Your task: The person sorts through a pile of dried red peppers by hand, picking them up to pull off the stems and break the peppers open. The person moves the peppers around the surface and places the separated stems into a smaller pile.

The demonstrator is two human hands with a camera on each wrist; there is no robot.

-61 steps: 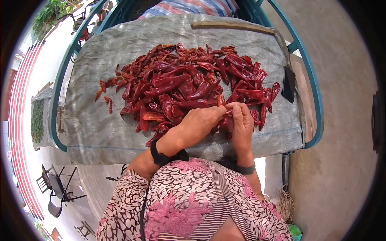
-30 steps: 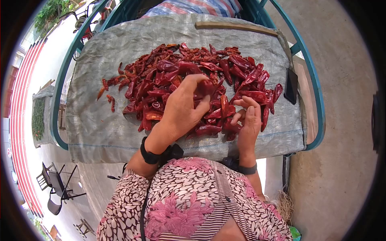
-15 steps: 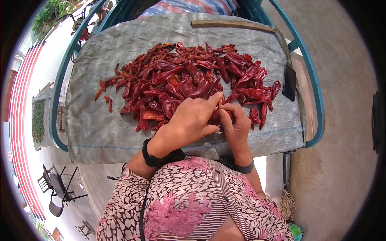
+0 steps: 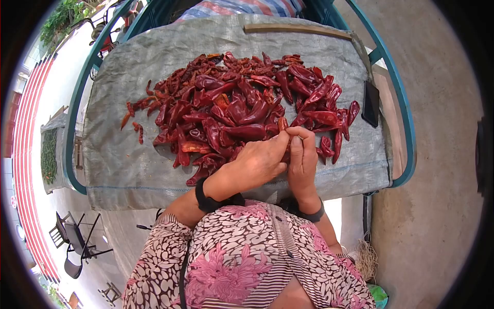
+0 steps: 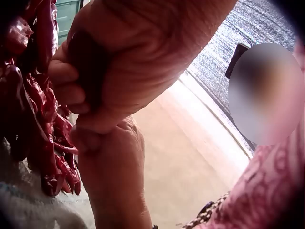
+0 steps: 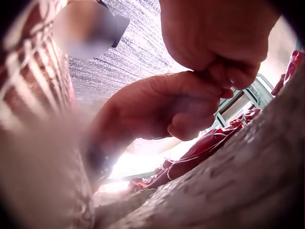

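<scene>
In the head view my left hand (image 4: 260, 159) and right hand (image 4: 302, 162) meet at the near edge of a heap of dried red chili peppers (image 4: 247, 110). My left hand holds a dark red chili pepper (image 5: 88, 64) against its palm, as the left wrist view shows. Thumb and curled forefinger of my right hand pinch at the same spot, right at the left fingertips. From the right wrist view, the fingers of both hands touch, and most of the held pepper is hidden behind them.
Under the heap lies a grey woven sheet (image 4: 134, 175). Small shrivelled peppers (image 4: 203, 67) lie along the far side. A black phone (image 4: 370, 104) is at the right and a wooden strip (image 4: 296, 31) at the back. Teal metal rails (image 4: 404, 118) flank the sheet.
One second ago my left hand was over the heap with a red pepper, and my right hand was apart with loose fingers. Both have since come together at the near edge.
</scene>
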